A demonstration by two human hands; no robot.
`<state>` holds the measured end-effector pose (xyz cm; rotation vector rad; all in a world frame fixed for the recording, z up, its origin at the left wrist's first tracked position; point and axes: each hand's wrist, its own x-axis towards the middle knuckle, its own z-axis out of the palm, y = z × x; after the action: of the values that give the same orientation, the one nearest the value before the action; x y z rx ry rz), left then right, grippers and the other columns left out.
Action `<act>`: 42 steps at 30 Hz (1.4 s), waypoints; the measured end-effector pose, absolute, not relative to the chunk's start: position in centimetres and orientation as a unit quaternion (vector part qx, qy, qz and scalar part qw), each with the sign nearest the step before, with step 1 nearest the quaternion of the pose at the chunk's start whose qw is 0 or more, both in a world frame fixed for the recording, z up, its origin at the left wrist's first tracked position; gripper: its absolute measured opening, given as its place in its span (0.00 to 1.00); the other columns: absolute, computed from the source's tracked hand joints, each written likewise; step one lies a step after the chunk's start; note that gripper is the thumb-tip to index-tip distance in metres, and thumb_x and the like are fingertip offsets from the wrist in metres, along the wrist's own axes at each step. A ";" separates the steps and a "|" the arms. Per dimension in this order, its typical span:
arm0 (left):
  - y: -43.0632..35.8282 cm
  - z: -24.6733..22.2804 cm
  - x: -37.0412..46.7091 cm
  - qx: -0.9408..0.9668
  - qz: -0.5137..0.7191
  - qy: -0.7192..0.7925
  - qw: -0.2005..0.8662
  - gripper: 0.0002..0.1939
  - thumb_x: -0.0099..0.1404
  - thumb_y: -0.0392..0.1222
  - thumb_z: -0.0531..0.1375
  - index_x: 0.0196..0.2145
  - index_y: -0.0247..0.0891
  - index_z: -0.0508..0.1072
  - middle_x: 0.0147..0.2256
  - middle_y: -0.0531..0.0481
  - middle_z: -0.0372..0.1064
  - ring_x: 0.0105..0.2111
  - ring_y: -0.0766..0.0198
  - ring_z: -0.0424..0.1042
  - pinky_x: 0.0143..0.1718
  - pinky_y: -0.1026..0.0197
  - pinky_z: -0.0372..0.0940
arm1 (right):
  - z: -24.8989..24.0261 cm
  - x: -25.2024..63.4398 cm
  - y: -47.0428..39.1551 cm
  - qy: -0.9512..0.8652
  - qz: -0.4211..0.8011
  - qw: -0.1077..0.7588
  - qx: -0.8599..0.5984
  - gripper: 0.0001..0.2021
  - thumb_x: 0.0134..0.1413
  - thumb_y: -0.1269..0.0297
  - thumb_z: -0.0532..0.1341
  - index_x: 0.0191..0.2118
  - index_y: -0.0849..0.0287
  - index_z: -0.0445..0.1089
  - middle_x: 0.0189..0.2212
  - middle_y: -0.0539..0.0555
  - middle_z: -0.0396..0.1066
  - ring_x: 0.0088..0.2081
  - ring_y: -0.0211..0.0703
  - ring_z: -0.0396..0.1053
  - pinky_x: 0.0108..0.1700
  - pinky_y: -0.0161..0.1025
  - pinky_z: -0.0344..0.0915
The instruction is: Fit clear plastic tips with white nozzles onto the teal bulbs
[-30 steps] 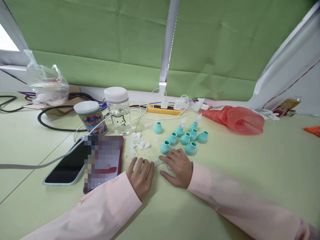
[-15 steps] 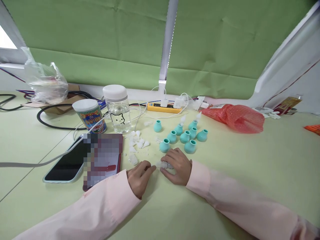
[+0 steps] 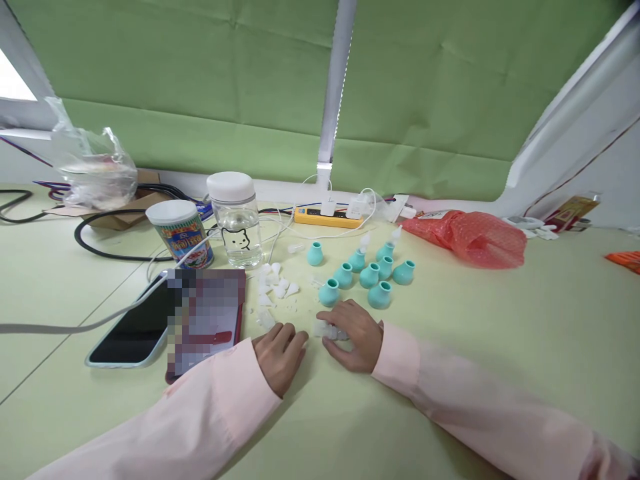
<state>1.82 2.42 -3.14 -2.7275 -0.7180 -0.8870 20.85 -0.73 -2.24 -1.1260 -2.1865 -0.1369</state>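
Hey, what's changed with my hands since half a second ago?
Your left hand has drawn back slightly to the left, leaving a visible gap between it and the translucent piece, whose tip it seemed to touch. Your right hand still holds that piece. The teal bulbs and white scraps stayed where they were.

Office-like desk (power strip)

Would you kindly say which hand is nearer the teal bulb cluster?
Right: the right hand is just in front of the teal bulbs; the left hand is farther off, front-left.
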 end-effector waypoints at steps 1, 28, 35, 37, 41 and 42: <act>2.4 -3.1 1.8 -0.920 -0.298 -0.241 0.081 0.08 0.59 0.30 0.48 0.32 0.36 0.65 0.24 0.50 0.64 0.24 0.64 0.65 0.19 0.66 0.58 | -2.3 20.9 -0.7 -0.841 -0.052 0.323 -0.430 0.11 0.44 0.69 0.55 0.38 0.61 0.62 0.25 0.53 0.64 0.29 0.42 0.61 0.31 0.39 0.57; 0.6 -2.1 2.2 -0.897 -0.423 -0.091 -0.094 0.06 0.54 0.28 0.53 0.31 0.33 0.65 0.24 0.45 0.66 0.25 0.62 0.59 0.21 0.61 0.60 | -0.1 22.8 0.0 -0.780 -0.133 0.315 -0.525 0.04 0.42 0.69 0.57 0.23 0.60 0.68 0.15 0.49 0.65 0.17 0.35 0.59 0.21 0.34 0.52; 0.4 -2.6 2.1 -0.882 -0.395 -0.181 -0.183 0.06 0.56 0.31 0.51 0.33 0.37 0.63 0.23 0.50 0.62 0.19 0.67 0.60 0.16 0.66 0.57 | -0.9 22.8 0.7 -0.737 -0.009 0.234 -0.633 0.04 0.40 0.66 0.61 0.21 0.60 0.70 0.14 0.49 0.66 0.18 0.36 0.62 0.20 0.32 0.52; 0.5 -2.8 2.1 -0.868 -0.389 -0.225 -0.214 0.07 0.55 0.33 0.52 0.34 0.37 0.63 0.22 0.52 0.61 0.18 0.69 0.60 0.17 0.67 0.59 | -1.2 22.9 1.0 -0.736 0.006 0.246 -0.630 0.04 0.40 0.68 0.61 0.22 0.61 0.71 0.13 0.48 0.65 0.17 0.35 0.62 0.19 0.31 0.53; 0.8 -3.2 2.2 -0.848 -0.377 -0.272 -0.255 0.07 0.55 0.36 0.53 0.34 0.37 0.65 0.22 0.53 0.62 0.18 0.70 0.61 0.19 0.67 0.62 | -1.7 23.0 1.2 -0.737 0.020 0.277 -0.616 0.03 0.40 0.71 0.61 0.21 0.62 0.71 0.11 0.47 0.65 0.14 0.32 0.61 0.19 0.30 0.55; 0.8 -3.2 2.2 -0.846 -0.377 -0.278 -0.256 0.07 0.55 0.37 0.53 0.34 0.36 0.65 0.22 0.53 0.62 0.18 0.69 0.61 0.20 0.67 0.62 | -1.8 22.9 1.2 -0.739 0.017 0.286 -0.610 0.04 0.40 0.71 0.61 0.20 0.62 0.71 0.11 0.47 0.65 0.14 0.33 0.61 0.19 0.30 0.55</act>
<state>2.19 0.82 -3.23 -3.2003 -1.0508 -1.4287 22.91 1.15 -1.82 -1.6312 -1.9740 0.0449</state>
